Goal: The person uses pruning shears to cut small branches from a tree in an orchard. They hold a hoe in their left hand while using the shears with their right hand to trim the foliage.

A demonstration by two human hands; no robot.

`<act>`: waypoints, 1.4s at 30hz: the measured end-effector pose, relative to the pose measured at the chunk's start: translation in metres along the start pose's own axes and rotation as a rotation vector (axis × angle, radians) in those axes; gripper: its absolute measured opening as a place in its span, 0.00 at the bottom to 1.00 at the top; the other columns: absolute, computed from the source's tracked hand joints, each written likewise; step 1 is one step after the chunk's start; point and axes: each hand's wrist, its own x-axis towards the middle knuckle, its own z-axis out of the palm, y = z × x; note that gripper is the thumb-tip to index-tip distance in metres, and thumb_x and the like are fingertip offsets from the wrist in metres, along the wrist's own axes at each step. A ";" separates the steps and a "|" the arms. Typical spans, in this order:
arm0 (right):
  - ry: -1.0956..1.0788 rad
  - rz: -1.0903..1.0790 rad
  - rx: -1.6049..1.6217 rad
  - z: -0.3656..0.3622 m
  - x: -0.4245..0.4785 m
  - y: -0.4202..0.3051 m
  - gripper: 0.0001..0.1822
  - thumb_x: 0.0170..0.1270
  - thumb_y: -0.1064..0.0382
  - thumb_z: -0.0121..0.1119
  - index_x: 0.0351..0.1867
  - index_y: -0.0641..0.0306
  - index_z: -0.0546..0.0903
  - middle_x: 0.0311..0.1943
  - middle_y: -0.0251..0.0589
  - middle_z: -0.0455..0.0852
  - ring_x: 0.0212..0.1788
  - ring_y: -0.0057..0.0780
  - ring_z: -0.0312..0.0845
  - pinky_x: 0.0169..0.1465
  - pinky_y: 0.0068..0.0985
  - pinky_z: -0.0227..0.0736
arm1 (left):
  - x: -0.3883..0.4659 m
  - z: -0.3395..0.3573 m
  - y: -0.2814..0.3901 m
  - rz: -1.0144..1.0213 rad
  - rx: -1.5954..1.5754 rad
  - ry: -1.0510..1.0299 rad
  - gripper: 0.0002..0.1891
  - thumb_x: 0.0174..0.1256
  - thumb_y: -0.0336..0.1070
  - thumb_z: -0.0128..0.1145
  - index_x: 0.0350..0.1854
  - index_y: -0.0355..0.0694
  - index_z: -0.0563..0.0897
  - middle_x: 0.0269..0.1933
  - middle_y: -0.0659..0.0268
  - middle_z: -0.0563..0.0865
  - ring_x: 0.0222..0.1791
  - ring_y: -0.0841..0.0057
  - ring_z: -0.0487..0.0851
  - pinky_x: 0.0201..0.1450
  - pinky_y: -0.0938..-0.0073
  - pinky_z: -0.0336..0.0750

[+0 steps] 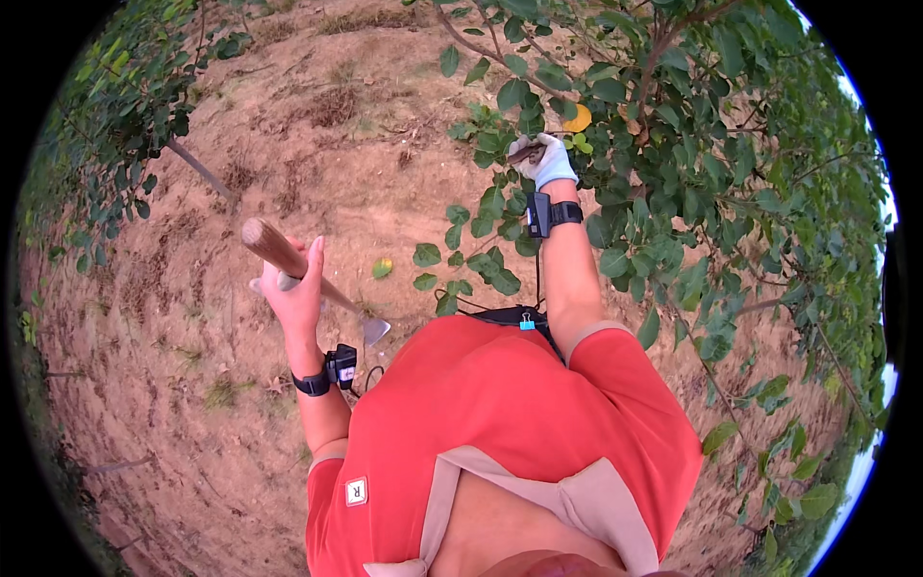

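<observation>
A hoe with a wooden handle (268, 244) slants down from my left hand (294, 288), which is closed around its upper part with the thumb raised. The hoe's metal blade (376, 330) is low down, close to the soil. Bare skin shows on the thumb and wrist, while pale grey patches show at the fingers. Among the leaves of a leafy branch (512, 94), my right hand (539, 156), in a white glove, curls around a thin dark brown piece; whether it is a dry leaf or bark, I cannot tell. A yellow leaf (577, 117) hangs just above this hand.
Dense foliage (692, 159) crowds the right side, with low twigs beside my right arm. Another leafy tree (122, 130) with a thin trunk (200, 169) stands at upper left. Reddish, uneven soil (360, 180) lies between them. A black pouch (505, 315) with a blue clip is at my waist.
</observation>
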 end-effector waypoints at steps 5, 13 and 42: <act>0.041 -0.035 -0.063 -0.001 -0.013 0.015 0.15 0.69 0.55 0.45 0.35 0.67 0.71 0.32 0.47 0.76 0.35 0.45 0.75 0.45 0.49 0.76 | -0.001 -0.001 0.001 -0.011 0.003 0.011 0.11 0.57 0.31 0.69 0.34 0.37 0.77 0.27 0.74 0.77 0.27 0.88 0.74 0.30 0.85 0.69; -0.234 -0.148 -0.228 0.011 -0.009 -0.011 0.15 0.70 0.56 0.45 0.38 0.67 0.76 0.29 0.43 0.80 0.29 0.41 0.78 0.38 0.44 0.80 | -0.005 0.002 0.007 -0.016 -0.030 0.015 0.11 0.58 0.30 0.69 0.34 0.37 0.77 0.27 0.73 0.78 0.27 0.88 0.75 0.31 0.85 0.70; -0.119 -0.168 -0.465 0.009 0.047 -0.060 0.16 0.69 0.53 0.47 0.34 0.66 0.73 0.20 0.39 0.76 0.18 0.32 0.73 0.26 0.34 0.76 | -0.008 0.007 0.010 0.014 0.036 0.029 0.11 0.59 0.32 0.69 0.33 0.39 0.76 0.27 0.74 0.77 0.28 0.88 0.74 0.31 0.84 0.69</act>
